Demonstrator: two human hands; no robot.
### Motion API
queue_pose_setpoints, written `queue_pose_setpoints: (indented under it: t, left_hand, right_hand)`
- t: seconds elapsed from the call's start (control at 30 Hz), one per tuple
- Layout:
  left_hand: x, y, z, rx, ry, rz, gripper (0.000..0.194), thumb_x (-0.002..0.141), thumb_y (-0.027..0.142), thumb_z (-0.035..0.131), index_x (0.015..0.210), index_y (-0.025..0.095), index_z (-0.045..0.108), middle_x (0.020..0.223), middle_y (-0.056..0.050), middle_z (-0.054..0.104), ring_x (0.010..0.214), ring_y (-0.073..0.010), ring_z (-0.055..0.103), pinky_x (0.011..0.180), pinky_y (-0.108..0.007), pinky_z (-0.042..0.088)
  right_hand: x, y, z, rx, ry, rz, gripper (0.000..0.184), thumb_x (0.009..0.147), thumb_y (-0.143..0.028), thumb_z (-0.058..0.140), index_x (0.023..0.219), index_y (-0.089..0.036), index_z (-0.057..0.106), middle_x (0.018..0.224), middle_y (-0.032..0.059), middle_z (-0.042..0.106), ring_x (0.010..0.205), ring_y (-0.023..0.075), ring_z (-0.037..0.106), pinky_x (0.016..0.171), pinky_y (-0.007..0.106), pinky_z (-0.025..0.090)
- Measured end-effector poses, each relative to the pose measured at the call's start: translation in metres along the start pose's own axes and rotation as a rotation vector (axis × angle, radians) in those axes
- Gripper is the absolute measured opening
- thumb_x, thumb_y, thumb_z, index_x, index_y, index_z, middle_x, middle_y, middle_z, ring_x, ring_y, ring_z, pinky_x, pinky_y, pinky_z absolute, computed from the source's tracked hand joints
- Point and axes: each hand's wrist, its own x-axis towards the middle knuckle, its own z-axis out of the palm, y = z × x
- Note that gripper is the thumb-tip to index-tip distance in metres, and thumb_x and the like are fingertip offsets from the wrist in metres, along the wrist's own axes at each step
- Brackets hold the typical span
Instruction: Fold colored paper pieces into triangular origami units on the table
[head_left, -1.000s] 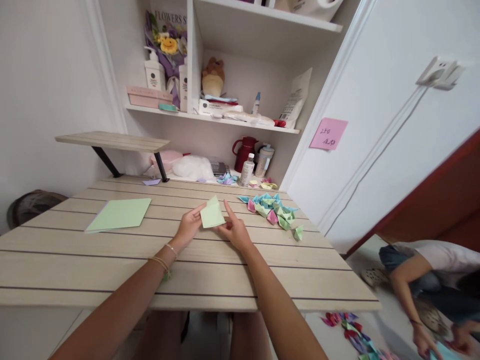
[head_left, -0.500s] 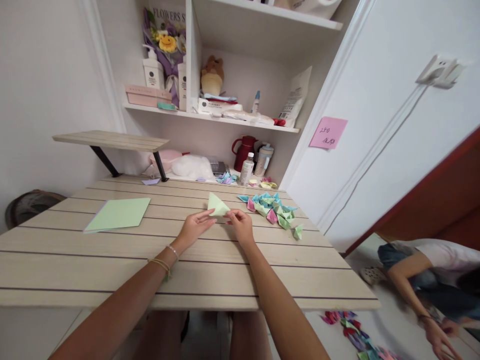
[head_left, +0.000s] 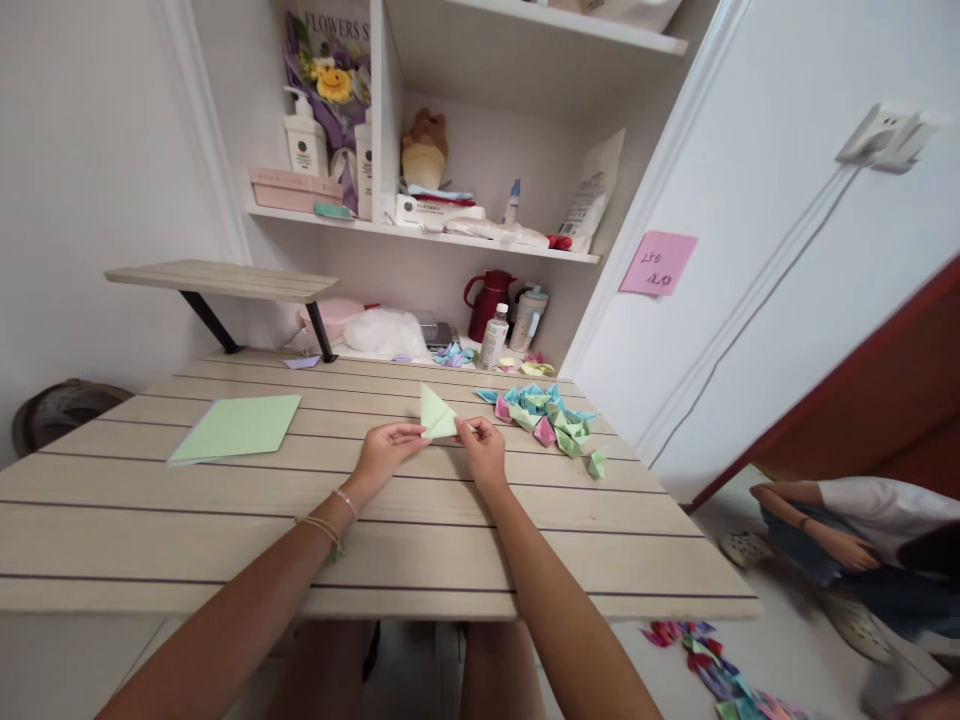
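A light green piece of folded paper (head_left: 436, 414) is held up between my two hands above the middle of the wooden table. My left hand (head_left: 388, 452) pinches its lower left corner between thumb and fingers. At its right corner, my right hand (head_left: 482, 450) grips the paper with thumb and fingertips. The paper shows a tall point on the left and a crease across it. To the right lies a pile of folded paper shapes (head_left: 534, 403) in blue, green and pink. A stack of green paper sheets (head_left: 238, 427) lies to the left.
A small raised shelf (head_left: 225, 280) stands at the table's back left. Behind the table are a clear bottle (head_left: 493, 337), a red jug (head_left: 489, 305) and a plastic bag (head_left: 386, 332). More folded papers (head_left: 712, 670) lie on the floor, near a crouching person (head_left: 847, 540).
The green paper has turned slightly and its right part has changed shape between my fingers. My hands have barely shifted. The person at right has drawn an arm in toward the knees.
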Motion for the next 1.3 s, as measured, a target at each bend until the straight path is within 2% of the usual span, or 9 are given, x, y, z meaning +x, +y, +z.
queue_pose_setpoints:
  t: [0.13,0.33,0.5,0.67,0.73,0.8,0.93,1.1,1.3]
  left_hand:
    - [0.0008,-0.0022,-0.0004,-0.04,-0.021,-0.065,0.033,0.051,0.024,0.078,0.076,0.011,0.062,0.075,-0.008,0.068,0.073,-0.0174,0.064,0.073,-0.029,0.05]
    - [-0.0021,-0.0003,0.0022,-0.171,-0.135,-0.216,0.05,0.056,0.019,0.077,0.1,0.012,0.054,0.076,-0.008,0.068,0.072,-0.0176,0.066,0.074,-0.032,0.052]
    - [-0.0018,-0.0032,0.0007,-0.084,-0.194,-0.264,0.035,0.059,0.024,0.075,0.087,0.007,0.063,0.083,-0.014,0.069,0.072,-0.0185,0.066,0.073,-0.028,0.053]
    - [-0.0007,-0.0063,-0.0008,-0.089,-0.184,-0.271,0.033,0.059,0.023,0.075,0.085,0.007,0.064,0.085,-0.015,0.069,0.074,-0.0197,0.067,0.075,-0.028,0.053]
    - [-0.0004,-0.0064,-0.0009,-0.099,-0.181,-0.273,0.033,0.059,0.022,0.075,0.086,0.007,0.064,0.086,-0.015,0.069,0.075,-0.0199,0.067,0.076,-0.029,0.053]
    - [-0.0003,-0.0057,-0.0008,-0.114,-0.171,-0.271,0.032,0.059,0.021,0.075,0.085,0.007,0.064,0.086,-0.014,0.069,0.075,-0.0197,0.067,0.077,-0.029,0.053]
    - [-0.0008,-0.0022,0.0,-0.131,-0.148,-0.276,0.028,0.058,0.018,0.075,0.082,0.008,0.064,0.083,-0.013,0.069,0.075,-0.0191,0.067,0.078,-0.029,0.052]
    - [-0.0021,0.0008,0.0018,-0.138,-0.137,-0.284,0.027,0.059,0.016,0.074,0.082,0.008,0.064,0.081,-0.013,0.07,0.073,-0.0185,0.067,0.077,-0.028,0.053]
    - [-0.0016,-0.0007,0.0001,-0.162,-0.131,-0.284,0.029,0.057,0.016,0.075,0.083,0.007,0.065,0.082,-0.014,0.069,0.074,-0.0192,0.067,0.075,-0.026,0.053]
  right_hand:
    - [-0.0007,0.0001,-0.0002,-0.051,-0.004,-0.038,0.03,0.067,-0.045,0.062,0.064,-0.015,0.055,0.049,-0.0021,0.055,0.047,0.0104,0.048,0.047,0.021,0.036]
    - [-0.0023,-0.0022,0.0001,-0.08,-0.06,-0.06,0.029,0.067,-0.044,0.062,0.064,-0.015,0.055,0.051,-0.0021,0.055,0.045,0.0094,0.044,0.046,0.021,0.035]
    - [-0.0049,-0.0043,0.0005,-0.121,-0.086,-0.065,0.028,0.067,-0.043,0.061,0.064,-0.016,0.055,0.053,-0.001,0.058,0.046,0.0101,0.047,0.047,0.021,0.036]
    - [-0.0039,-0.0023,0.0006,-0.145,-0.079,-0.039,0.028,0.067,-0.043,0.062,0.061,-0.016,0.055,0.051,-0.0016,0.058,0.045,0.0101,0.047,0.046,0.021,0.037]
    - [-0.0037,-0.0021,0.0018,-0.081,-0.081,-0.017,0.026,0.065,-0.041,0.063,0.066,-0.016,0.055,0.054,-0.0017,0.058,0.046,0.0101,0.049,0.048,0.022,0.039]
    - [-0.0046,-0.0026,0.0035,0.043,-0.099,0.024,0.032,0.062,-0.039,0.067,0.082,-0.017,0.055,0.055,-0.0037,0.058,0.048,0.0106,0.053,0.052,0.023,0.044]
    - [-0.0082,-0.0032,0.0066,0.189,-0.208,0.119,0.067,0.051,-0.033,0.076,0.109,-0.02,0.044,0.053,-0.0077,0.056,0.052,0.0128,0.058,0.054,0.024,0.047]
    - [-0.0082,0.0004,0.0073,0.188,-0.206,0.182,0.065,0.05,-0.032,0.077,0.106,-0.016,0.047,0.05,-0.0064,0.056,0.053,0.016,0.062,0.052,0.024,0.048]
    - [-0.0052,0.0007,0.0065,0.316,-0.201,0.251,0.059,0.049,-0.025,0.08,0.1,-0.014,0.052,0.045,-0.0073,0.054,0.052,0.0177,0.064,0.056,0.029,0.054]
